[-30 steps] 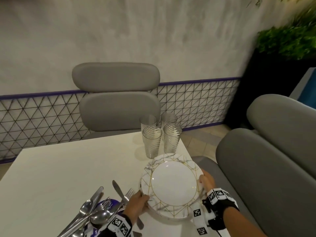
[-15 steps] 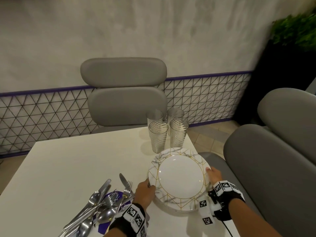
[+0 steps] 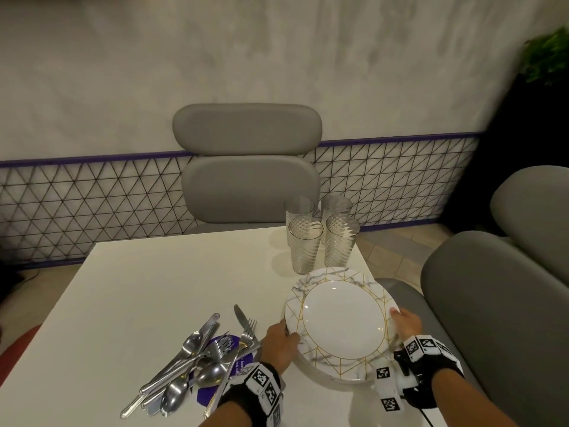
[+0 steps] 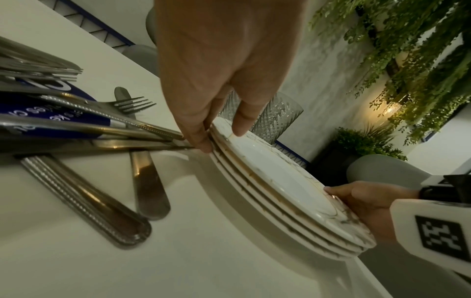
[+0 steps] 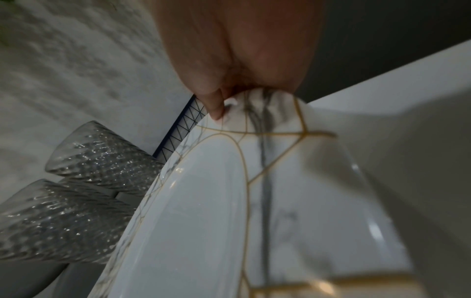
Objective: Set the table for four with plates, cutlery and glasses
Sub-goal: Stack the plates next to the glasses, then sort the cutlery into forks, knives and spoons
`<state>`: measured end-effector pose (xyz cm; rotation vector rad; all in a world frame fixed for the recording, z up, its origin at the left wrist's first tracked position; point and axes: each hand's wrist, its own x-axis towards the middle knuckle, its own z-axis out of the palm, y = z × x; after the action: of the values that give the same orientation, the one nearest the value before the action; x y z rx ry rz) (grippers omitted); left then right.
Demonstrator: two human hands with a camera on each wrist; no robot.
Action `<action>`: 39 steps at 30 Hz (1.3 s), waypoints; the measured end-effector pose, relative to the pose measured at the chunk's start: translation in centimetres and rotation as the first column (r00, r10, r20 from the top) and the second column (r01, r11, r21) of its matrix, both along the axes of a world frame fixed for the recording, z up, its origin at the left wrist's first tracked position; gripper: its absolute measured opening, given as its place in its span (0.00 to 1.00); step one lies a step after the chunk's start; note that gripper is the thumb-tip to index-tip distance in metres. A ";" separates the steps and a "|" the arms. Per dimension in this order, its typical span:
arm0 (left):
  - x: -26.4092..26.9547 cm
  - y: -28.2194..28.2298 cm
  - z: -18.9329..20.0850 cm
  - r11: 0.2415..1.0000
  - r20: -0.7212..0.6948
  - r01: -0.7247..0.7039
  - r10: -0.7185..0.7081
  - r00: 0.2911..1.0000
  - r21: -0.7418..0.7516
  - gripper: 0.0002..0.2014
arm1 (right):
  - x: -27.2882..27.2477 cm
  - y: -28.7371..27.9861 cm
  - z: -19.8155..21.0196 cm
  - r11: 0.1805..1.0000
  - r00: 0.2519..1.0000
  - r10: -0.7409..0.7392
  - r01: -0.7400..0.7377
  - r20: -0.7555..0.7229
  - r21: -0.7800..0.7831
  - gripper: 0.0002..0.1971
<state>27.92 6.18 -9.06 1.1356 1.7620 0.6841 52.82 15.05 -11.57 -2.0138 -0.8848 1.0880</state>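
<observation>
Chairs [image 3: 248, 167] in grey upholstery stand round a white table [image 3: 147, 288], one at the far side and another to the right, so the places to be laid are plain enough. Nothing is set out yet: everything waits in a cluster toward the near right of the tabletop.

Plates come next in size. A stack of plates [image 3: 340, 325], marble-veined with gold lines, sits near the table's right edge; the left wrist view shows several rims layered one on another. The left hand [image 3: 278, 342] pinches the top rim on the near-left side, thumb above and fingers [image 4: 201, 141] curled under. The right hand [image 3: 406, 323] grips the opposite rim, its thumb hooked over the edge; how its other fingers lie underneath I cannot tell. Taking the rim from both sides looks meant either to free the top plate or to carry the whole stack, and the frames do not settle which.

Just beyond the plates stand four ribbed glasses [image 3: 320, 232], upright and bunched together, close enough that a careless lift of the far rim could knock them.

To the left lies the cutlery [image 3: 197, 362], a loose heap of knives, forks and spoons over a purple disc [image 3: 228, 374], handles crossing. One handle reaches right up to the left hand, so a plate dragged sideways rather than raised would likely catch it.
</observation>
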 end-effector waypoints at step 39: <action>-15.4 -14.4 -3.9 0.711 -0.768 0.693 -0.508 0.390 -0.118 0.23 | -24.6 -14.9 2.7 0.489 0.218 0.854 -0.646 0.473 -0.586 0.23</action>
<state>12.51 -8.26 -12.95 2.3421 1.6858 -0.1363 28.26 0.15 -8.83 -2.2672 -2.5439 0.8109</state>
